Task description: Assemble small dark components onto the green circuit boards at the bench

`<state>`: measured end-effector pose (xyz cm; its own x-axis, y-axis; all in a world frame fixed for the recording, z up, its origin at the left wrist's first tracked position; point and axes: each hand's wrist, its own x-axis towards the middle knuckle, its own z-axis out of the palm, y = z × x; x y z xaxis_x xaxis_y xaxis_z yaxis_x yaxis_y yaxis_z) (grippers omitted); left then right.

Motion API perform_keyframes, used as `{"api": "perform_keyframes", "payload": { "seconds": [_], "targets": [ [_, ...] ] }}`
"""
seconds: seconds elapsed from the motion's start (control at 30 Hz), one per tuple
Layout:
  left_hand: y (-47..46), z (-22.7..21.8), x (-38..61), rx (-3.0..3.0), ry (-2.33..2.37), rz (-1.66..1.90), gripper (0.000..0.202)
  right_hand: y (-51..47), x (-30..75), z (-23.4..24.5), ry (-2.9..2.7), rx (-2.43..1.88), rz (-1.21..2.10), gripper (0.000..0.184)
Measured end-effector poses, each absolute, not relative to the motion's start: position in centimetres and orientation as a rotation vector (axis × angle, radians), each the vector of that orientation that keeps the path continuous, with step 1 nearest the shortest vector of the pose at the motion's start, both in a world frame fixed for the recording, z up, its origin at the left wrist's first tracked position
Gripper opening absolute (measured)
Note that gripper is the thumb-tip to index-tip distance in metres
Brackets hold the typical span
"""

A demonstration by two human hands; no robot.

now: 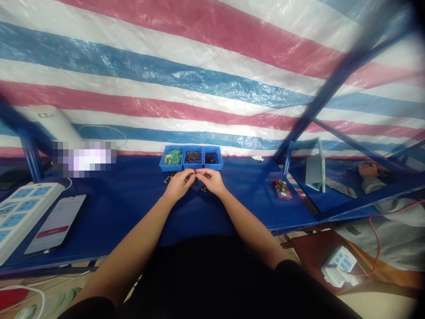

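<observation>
My left hand (pixel 180 183) and my right hand (pixel 212 179) meet fingertip to fingertip over the blue table, in front of the bins. Both are closed in a pinch around something too small to name. Small dark and brassy parts (pixel 203 188) lie on the table under and beside my fingers, partly hidden by them. Just beyond my hands stand three blue bins side by side. The left bin (pixel 171 168) holds green and clear pieces, the middle bin (pixel 192 167) small dark and brassy parts, and the right bin (pixel 212 167) dark blue or black pieces.
On the left lie a phone (pixel 55 226) and a white power strip (pixel 33 195). A small red and green box (pixel 282 189) sits to the right near a blue metal post (pixel 288 157). Past the frame are a tablet in a case (pixel 315 168) and another person's hand (pixel 368 169).
</observation>
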<state>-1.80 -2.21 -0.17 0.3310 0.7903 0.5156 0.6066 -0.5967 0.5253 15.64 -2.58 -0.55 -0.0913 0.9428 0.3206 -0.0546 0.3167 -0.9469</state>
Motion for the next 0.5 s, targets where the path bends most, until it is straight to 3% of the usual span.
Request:
{"api": "perform_keyframes", "payload": {
  "seconds": [0.5],
  "targets": [
    [-2.25,-0.03,-1.94,2.356,1.247,1.059,0.029,-2.4,15.56,-0.84,-1.387,-0.902,1.048,0.036]
  ]
}}
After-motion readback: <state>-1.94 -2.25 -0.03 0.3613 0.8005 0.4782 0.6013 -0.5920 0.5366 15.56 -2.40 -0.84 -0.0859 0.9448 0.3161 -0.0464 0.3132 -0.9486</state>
